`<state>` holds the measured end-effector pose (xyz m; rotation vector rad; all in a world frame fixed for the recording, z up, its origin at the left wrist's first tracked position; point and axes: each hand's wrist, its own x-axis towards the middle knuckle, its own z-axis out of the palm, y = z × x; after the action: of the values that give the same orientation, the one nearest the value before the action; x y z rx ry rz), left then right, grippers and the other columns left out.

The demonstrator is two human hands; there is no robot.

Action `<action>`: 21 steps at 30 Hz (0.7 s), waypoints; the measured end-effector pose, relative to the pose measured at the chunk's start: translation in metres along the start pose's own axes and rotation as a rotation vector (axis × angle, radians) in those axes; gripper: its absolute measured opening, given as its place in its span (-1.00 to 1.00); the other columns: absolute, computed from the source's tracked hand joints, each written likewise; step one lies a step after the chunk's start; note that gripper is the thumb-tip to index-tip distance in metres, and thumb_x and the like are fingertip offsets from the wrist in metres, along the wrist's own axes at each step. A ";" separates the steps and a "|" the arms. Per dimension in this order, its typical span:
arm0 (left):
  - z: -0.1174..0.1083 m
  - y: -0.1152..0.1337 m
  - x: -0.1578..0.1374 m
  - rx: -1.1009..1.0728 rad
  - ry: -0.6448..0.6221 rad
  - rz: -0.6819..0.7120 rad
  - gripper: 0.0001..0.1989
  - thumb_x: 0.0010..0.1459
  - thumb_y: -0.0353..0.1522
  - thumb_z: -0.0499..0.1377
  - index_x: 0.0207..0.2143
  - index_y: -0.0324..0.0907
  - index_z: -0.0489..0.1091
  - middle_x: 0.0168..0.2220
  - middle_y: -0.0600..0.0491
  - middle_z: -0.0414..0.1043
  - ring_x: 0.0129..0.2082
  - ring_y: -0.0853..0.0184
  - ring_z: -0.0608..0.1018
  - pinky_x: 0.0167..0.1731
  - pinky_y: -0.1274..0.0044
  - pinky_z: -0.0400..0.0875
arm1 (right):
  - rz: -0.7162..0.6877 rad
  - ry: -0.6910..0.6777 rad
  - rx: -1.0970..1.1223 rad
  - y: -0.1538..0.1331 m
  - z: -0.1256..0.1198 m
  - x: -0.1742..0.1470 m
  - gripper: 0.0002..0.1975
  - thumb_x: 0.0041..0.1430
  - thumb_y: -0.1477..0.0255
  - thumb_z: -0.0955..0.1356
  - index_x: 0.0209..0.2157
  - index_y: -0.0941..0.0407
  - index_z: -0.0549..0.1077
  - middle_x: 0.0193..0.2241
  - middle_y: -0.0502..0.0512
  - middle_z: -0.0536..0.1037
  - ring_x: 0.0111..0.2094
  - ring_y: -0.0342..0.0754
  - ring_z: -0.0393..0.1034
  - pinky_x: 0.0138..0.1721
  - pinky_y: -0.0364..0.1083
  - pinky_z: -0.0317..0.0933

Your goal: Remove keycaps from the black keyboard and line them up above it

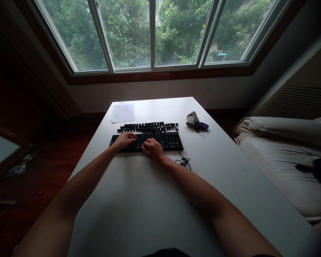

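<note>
A black computer keyboard (pixel 174 143) lies on the white table (pixel 139 200). Over its left part is my left hand (pixel 125 140), palm down, the thumb and fingers drawn together near the keys; anything between them is too small to see. My right hand (pixel 153 148) rests at the middle of the keyboard's front edge with its fingers curled together, and what they may hold is hidden. Just behind the keyboard, several loose black keycaps (pixel 149 126) are laid out in rows.
A printed sheet of paper (pixel 123 112) lies at the table's back left. Grey cloth (pixel 192 119) and a purple item (pixel 203 125) sit at the back right, with a thin wire loop beside them. The keyboard's coiled cable (pixel 184 162) lies right of my right hand.
</note>
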<state>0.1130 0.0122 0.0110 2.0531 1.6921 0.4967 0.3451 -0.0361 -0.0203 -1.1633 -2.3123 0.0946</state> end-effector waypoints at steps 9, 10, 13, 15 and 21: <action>0.010 0.021 -0.011 0.052 0.032 0.102 -0.76 0.15 -0.22 0.18 -0.20 -0.03 0.60 -0.22 0.10 0.62 -0.21 0.24 0.59 -0.16 0.47 0.42 | -0.006 0.007 -0.003 0.000 -0.001 0.001 -0.76 0.36 0.30 0.28 -0.34 0.08 0.49 -0.28 0.08 0.48 -0.18 -0.04 0.29 -0.18 -0.10 0.17; 0.011 0.022 -0.012 0.086 0.048 0.109 -0.77 0.16 -0.23 0.18 -0.21 -0.02 0.60 -0.22 0.09 0.62 -0.20 0.23 0.58 -0.14 0.46 0.42 | -0.004 0.004 -0.003 0.001 -0.001 0.001 -0.76 0.36 0.29 0.28 -0.34 0.08 0.49 -0.28 0.08 0.48 -0.17 -0.04 0.29 -0.18 -0.10 0.17; 0.014 0.024 -0.014 0.199 0.114 0.163 -0.82 0.15 -0.26 0.20 -0.27 -0.03 0.61 -0.21 0.05 0.59 -0.14 0.18 0.54 -0.05 0.39 0.38 | 0.003 -0.004 -0.004 0.001 0.000 0.001 -0.76 0.36 0.29 0.28 -0.33 0.08 0.50 -0.27 0.09 0.48 -0.16 -0.04 0.29 -0.16 -0.10 0.18; 0.016 0.024 -0.015 0.245 0.157 0.196 -0.83 0.14 -0.28 0.21 -0.30 -0.04 0.61 -0.20 0.02 0.57 -0.12 0.15 0.51 -0.02 0.35 0.36 | -0.001 -0.008 -0.004 0.002 0.001 0.001 -0.77 0.36 0.30 0.28 -0.32 0.08 0.50 -0.27 0.09 0.48 -0.16 -0.04 0.29 -0.16 -0.10 0.18; 0.018 0.013 -0.009 0.193 0.163 0.174 -0.80 0.18 -0.24 0.20 -0.29 -0.05 0.63 -0.18 0.00 0.54 -0.14 0.18 0.51 -0.02 0.36 0.37 | -0.003 -0.011 -0.001 0.000 -0.001 0.001 -0.77 0.36 0.30 0.28 -0.32 0.08 0.50 -0.27 0.10 0.48 -0.16 -0.03 0.29 -0.16 -0.10 0.18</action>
<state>0.1315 -0.0004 0.0028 2.3709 1.7189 0.5911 0.3447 -0.0352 -0.0192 -1.1627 -2.3241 0.0986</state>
